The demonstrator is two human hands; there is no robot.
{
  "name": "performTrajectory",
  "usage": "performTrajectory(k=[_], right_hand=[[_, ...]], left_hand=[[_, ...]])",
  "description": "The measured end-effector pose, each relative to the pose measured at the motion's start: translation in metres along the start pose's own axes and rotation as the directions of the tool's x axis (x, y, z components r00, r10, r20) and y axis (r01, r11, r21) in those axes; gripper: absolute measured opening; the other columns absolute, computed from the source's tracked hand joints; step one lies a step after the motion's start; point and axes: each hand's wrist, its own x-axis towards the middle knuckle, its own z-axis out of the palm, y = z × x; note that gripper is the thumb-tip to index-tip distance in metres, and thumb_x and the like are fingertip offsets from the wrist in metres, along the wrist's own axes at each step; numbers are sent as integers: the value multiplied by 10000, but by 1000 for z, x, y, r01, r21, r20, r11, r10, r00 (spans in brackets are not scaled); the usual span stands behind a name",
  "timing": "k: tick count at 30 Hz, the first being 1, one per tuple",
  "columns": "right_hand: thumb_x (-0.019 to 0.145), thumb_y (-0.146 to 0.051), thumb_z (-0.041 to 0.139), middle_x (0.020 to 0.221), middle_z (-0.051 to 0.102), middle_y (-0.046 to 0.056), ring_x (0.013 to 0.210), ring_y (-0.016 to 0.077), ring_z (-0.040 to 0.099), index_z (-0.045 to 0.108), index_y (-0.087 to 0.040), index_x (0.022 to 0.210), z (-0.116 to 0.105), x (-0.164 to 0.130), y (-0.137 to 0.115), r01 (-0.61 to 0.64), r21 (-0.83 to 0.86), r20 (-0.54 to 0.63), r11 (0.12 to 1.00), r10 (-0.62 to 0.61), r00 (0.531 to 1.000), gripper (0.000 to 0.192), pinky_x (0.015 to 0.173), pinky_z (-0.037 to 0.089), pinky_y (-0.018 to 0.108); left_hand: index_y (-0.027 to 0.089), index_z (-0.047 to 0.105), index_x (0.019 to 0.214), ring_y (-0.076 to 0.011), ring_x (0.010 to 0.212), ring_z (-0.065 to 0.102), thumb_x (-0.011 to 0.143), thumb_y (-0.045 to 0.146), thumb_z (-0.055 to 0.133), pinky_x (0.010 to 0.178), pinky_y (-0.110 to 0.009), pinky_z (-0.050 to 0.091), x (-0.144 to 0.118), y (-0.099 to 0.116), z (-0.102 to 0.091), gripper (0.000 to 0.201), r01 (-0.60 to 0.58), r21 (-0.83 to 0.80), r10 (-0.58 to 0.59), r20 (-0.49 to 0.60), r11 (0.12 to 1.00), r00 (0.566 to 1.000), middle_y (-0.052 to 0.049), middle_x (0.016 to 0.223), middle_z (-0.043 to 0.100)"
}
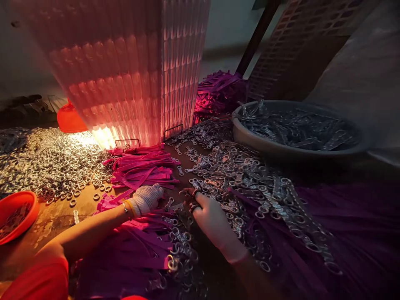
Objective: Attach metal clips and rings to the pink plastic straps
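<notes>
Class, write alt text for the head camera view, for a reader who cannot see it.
Two gloved hands, left hand and right hand, work among pink straps and heaps of metal rings on a table. A grey basin of metal parts sits at the right, an orange bowl at the left.

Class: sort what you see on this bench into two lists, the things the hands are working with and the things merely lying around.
In use:
left hand on the pink straps
right hand among the metal rings

Lying about:
grey basin of metal parts
orange bowl
woven sack
far ring heap
</notes>
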Motion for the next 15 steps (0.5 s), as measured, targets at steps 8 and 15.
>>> performTrajectory(k=[8,15], right_hand=[[643,-6,427,1051,700,79,996,219,612,673,-194,1109,6,-10,-16,141,4,-1,990,-141,990,560,913,476,338],[692,-24,469,896,669,70,819,205,573,656,-187,907,15,-27,-57,235,-169,184,957,-204,961,329,751,424,299]], left_hand=[[118,687,816,-174,640,597,830,288,591,590,-283,454,-8,-8,0,196,89,-279,-95,-9,956,995,-63,691,632],[147,581,719,-50,368,329,878,528,537,371,-184,220,-87,14,-20,415,216,-921,-164,170,324,972,44,479,435]])
